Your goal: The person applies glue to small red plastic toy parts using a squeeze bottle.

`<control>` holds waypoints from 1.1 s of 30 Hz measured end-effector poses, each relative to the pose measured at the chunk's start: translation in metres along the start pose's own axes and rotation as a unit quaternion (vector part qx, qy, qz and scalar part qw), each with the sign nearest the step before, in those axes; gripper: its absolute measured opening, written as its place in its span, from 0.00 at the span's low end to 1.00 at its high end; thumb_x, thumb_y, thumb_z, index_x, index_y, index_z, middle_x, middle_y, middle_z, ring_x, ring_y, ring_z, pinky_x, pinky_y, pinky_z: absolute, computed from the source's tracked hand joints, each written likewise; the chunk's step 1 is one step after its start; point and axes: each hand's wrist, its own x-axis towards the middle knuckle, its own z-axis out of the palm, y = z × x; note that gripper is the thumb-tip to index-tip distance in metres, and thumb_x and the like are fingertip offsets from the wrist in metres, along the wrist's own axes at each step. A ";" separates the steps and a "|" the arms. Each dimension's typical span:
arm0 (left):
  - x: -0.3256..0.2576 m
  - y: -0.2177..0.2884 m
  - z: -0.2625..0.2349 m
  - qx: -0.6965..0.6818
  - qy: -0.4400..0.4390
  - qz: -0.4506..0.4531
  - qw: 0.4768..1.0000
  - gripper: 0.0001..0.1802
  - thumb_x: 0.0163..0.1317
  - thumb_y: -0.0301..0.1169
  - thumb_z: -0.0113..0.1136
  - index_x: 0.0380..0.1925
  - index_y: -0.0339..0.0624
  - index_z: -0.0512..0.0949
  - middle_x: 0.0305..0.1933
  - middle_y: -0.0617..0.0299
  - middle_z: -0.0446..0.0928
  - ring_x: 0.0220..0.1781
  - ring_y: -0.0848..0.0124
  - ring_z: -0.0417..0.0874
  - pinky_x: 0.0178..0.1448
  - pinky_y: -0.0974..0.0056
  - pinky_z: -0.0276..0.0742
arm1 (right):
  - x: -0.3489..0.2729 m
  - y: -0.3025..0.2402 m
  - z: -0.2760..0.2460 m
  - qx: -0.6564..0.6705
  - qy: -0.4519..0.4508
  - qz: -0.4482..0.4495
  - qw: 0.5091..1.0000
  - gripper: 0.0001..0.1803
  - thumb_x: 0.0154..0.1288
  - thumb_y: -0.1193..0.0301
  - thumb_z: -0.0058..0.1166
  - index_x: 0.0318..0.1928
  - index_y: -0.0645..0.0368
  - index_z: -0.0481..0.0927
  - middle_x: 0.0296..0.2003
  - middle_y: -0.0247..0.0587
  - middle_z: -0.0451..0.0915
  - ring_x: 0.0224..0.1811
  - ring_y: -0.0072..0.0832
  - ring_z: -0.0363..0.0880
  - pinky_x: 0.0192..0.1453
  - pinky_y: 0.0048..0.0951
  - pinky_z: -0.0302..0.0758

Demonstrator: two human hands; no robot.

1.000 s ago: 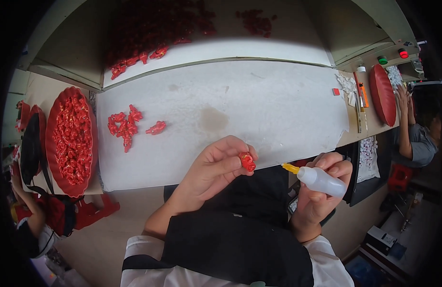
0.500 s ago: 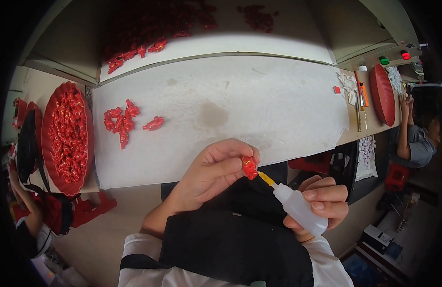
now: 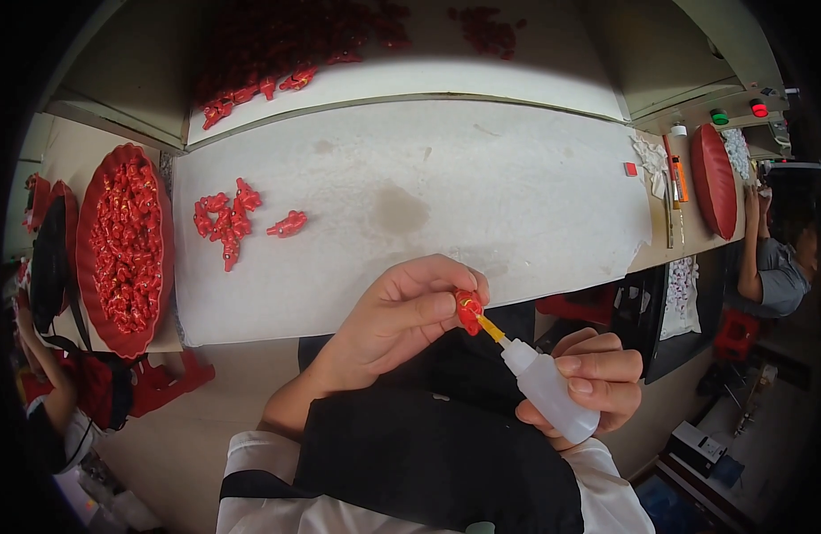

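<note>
A: why hold the red figure (image 3: 469,315) like that?
B: left hand (image 3: 402,311) pinches it, fingers closed, just off the table's (image 3: 517,196) front edge, probably so one end's exposed to the yellow nozzle (image 3: 492,329).
A: and the right hand (image 3: 606,378)?
B: curled round the white bottle (image 3: 548,392), tilted, likely for aim.

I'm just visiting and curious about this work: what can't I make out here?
All in the head view:
Far side of the red figurine: covered by the left hand.
Whether liquid leaves the bottle: too small to see at its yellow tip.
Count of the back pile: lost in shadow.
What the co-worker's hands hold: too small.
</note>
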 end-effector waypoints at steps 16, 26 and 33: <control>0.000 0.000 -0.001 0.002 0.011 -0.005 1.000 0.07 0.57 0.28 0.51 0.36 0.41 0.71 0.39 0.53 0.69 0.38 0.67 0.73 0.44 0.68 0.70 | 0.000 0.000 -0.001 0.005 -0.006 0.000 1.000 0.25 0.42 0.66 0.66 0.39 0.53 0.66 0.33 0.34 0.66 0.25 0.22 0.65 0.23 0.19 0.66; 0.001 -0.001 0.000 0.002 0.009 -0.002 1.000 0.07 0.57 0.28 0.52 0.36 0.41 0.71 0.39 0.53 0.69 0.38 0.68 0.73 0.44 0.68 0.69 | -0.002 -0.001 -0.002 -0.001 -0.004 -0.002 1.000 0.24 0.41 0.66 0.67 0.37 0.54 0.67 0.33 0.34 0.66 0.25 0.22 0.65 0.23 0.19 0.66; -0.001 -0.002 0.000 0.003 0.006 -0.005 1.000 0.07 0.57 0.28 0.52 0.36 0.41 0.72 0.39 0.54 0.69 0.39 0.68 0.72 0.44 0.68 0.68 | -0.003 -0.003 -0.003 0.001 0.009 0.001 1.000 0.23 0.42 0.66 0.66 0.37 0.53 0.67 0.33 0.34 0.66 0.25 0.22 0.65 0.23 0.20 0.66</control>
